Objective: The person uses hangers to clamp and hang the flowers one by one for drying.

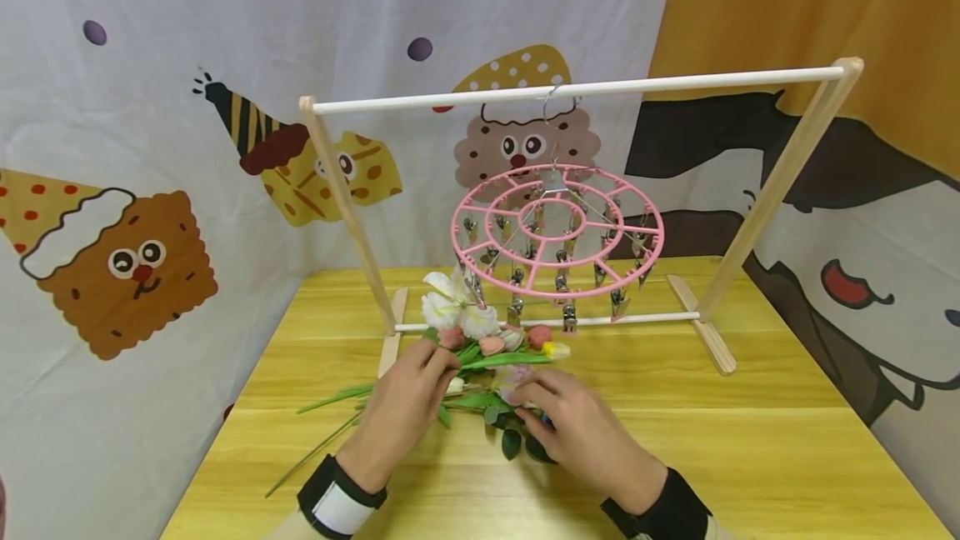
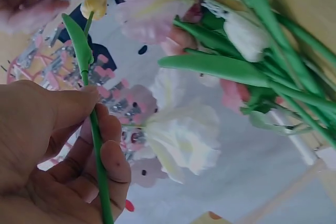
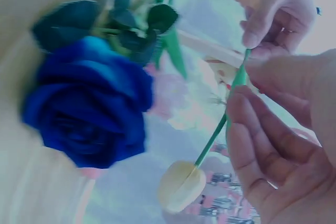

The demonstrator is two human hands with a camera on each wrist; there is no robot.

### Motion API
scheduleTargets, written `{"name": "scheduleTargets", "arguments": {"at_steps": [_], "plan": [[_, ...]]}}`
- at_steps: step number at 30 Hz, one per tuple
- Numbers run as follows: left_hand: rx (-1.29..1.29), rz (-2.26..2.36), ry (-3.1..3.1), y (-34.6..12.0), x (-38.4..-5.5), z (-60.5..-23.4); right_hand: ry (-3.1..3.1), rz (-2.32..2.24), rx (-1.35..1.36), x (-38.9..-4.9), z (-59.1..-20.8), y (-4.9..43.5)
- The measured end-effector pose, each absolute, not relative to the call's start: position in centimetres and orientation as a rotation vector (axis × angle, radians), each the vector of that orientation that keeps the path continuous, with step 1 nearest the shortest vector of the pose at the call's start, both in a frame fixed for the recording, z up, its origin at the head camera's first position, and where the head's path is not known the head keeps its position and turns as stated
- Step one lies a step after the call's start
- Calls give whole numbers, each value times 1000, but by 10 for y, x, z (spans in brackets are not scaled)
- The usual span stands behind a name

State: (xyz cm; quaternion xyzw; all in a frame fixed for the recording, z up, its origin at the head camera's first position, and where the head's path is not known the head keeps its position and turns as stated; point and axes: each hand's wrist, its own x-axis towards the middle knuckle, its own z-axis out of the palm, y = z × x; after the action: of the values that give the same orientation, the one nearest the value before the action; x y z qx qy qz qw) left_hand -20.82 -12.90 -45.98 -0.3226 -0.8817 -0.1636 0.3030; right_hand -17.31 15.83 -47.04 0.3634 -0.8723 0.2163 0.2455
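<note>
The left hand (image 1: 408, 386) grips the green stem (image 2: 98, 150) of a yellow tulip (image 1: 557, 350), the thumb pressing it against curled fingers. The tulip's long axis runs crosswise from that grip to the person's right, slanting slightly away, so the bloom lies beyond the fingertips of the right hand (image 1: 581, 432) and nearer to it than to the left. The right thumb and fingers are bent beside the tulip's leaf (image 2: 79, 43); whether they pinch it or only pass in front, I cannot tell. Pink tulips (image 1: 492, 346) and a white lily (image 1: 450, 307) lie on the surface (image 1: 675, 473) past the left hand, with a blue rose (image 3: 89, 108) close by the right. Above and beyond the tulip hangs a pink round clip hanger (image 1: 663, 232), its metal clips (image 1: 569, 319) pointing down.
</note>
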Motion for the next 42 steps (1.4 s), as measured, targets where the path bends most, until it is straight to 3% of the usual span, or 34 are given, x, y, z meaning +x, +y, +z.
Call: {"name": "scheduleTargets", "arguments": {"at_steps": [12, 26, 42], "plan": [[-1011, -460, -2169, -106, -206, -447, -2247, 603, 922, -186, -446, 144], [-1032, -448, -2129, -95, -204, -439, -2275, 591, 912, -193, -446, 141], [-831, -580, -2144, -136, -217, -427, -2352, 583, 801, -191, -453, 165]]}}
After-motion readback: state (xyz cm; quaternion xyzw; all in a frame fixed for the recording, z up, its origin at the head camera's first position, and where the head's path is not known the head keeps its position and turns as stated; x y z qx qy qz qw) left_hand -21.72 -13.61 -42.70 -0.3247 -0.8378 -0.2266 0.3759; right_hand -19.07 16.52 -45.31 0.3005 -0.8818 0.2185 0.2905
